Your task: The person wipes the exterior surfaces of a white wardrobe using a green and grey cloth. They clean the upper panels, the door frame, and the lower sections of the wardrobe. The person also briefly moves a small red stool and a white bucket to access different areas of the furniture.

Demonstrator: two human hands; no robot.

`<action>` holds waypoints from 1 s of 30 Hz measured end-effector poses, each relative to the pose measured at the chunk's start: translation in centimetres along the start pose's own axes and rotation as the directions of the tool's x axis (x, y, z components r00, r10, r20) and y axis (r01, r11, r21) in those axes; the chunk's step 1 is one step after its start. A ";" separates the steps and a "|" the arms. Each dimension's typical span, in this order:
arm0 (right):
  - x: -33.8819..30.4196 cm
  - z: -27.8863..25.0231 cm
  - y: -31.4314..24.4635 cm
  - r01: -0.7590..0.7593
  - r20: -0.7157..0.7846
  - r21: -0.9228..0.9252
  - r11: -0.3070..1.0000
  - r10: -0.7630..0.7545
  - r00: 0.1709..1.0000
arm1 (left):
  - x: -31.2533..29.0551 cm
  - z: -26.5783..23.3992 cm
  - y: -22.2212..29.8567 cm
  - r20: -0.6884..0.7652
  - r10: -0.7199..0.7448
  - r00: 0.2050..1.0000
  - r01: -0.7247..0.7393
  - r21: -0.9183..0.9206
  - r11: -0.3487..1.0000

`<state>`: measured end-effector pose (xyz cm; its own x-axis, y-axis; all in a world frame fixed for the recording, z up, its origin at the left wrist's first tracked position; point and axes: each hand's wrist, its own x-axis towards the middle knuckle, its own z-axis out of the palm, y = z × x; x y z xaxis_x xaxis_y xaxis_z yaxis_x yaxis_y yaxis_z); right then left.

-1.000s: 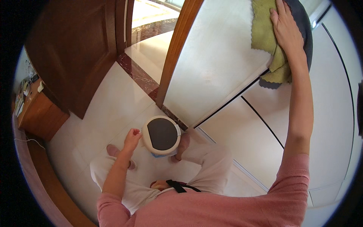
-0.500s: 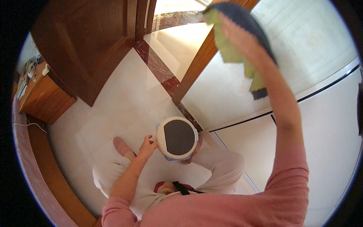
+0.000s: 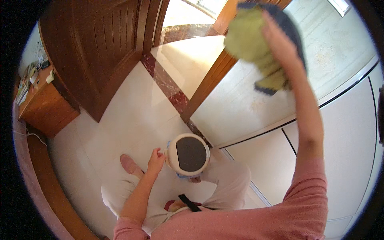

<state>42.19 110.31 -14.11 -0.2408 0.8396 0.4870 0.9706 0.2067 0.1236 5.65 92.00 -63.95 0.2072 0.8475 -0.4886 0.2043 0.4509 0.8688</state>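
High at the right, my right hand [image 3: 280, 42] holds a cloth [image 3: 249, 38], yellow-green on one face and dark blue-grey on the other with a jagged edge. The cloth is in front of the pale wall [image 3: 320, 60]; whether it touches the wall I cannot tell. Its lower corner hangs loose, and blur softens its outline. Down between my legs stands a round cream bin [image 3: 173, 158] with a dark lid panel [image 3: 193, 154] and a bit of blue liner below the rim. Close to the bin's left side is my left hand [image 3: 156, 162], fingers partly bent and apart, with nothing seen in it.
A brown wooden door [image 3: 96, 52] stands ajar at the upper left, beside a wooden cabinet [image 3: 50, 106] with small items on top. A wooden door frame [image 3: 212, 82] and dark red stone threshold [image 3: 164, 84] border a brighter room. White panels [image 3: 344, 140] line the right.
My right hand and the cloth have shifted right and slightly down, with more of the green face showing. My left hand stays by the bin; the whole view has tilted a little.
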 end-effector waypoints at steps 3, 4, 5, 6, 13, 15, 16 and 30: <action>3.2 -3.9 -3.8 -0.045 -0.157 -0.339 0.940 -0.010 0.988 | -0.5 -0.1 1.2 -0.096 -0.014 0.995 0.018 0.034 0.999; 2.8 -3.7 -7.2 -0.066 -0.189 -0.435 0.898 -0.019 0.982 | -0.6 -0.5 1.6 -0.110 0.013 0.994 -0.011 0.018 1.000; 2.7 -2.6 -5.0 0.146 -0.175 -0.435 0.889 -0.242 0.954 | -0.7 -0.6 2.1 -0.109 0.051 0.993 -0.050 0.006 0.999; 2.0 0.1 -3.9 0.160 -0.117 -0.243 0.957 -0.193 0.974 | -0.6 -0.6 2.7 -0.107 0.088 0.990 -0.089 -0.006 0.996; -5.8 21.5 -0.5 -0.057 0.456 0.435 0.899 -0.164 0.875 | -2.5 -1.9 6.5 -0.109 0.094 0.990 -0.125 -0.329 0.936; -7.7 25.3 -2.2 -0.086 0.588 0.351 0.932 -0.148 0.796 | -3.2 -2.2 7.6 -0.119 0.060 0.991 -0.099 -0.356 0.929; -8.9 27.1 -3.1 -0.091 0.644 0.316 0.944 -0.142 0.752 | -3.3 -2.3 7.9 -0.117 0.058 0.991 -0.097 -0.365 0.926; -19.5 42.6 -8.7 -0.132 0.858 0.187 0.973 -0.096 0.505 | -5.0 -5.0 10.9 -0.043 -0.034 0.999 0.014 -0.388 0.922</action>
<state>38.54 113.53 -61.55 -0.2125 0.8352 -0.5072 0.9772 0.1841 -0.1062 2.03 94.11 -51.66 0.1589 0.8431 -0.5138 -0.1800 0.5364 0.8246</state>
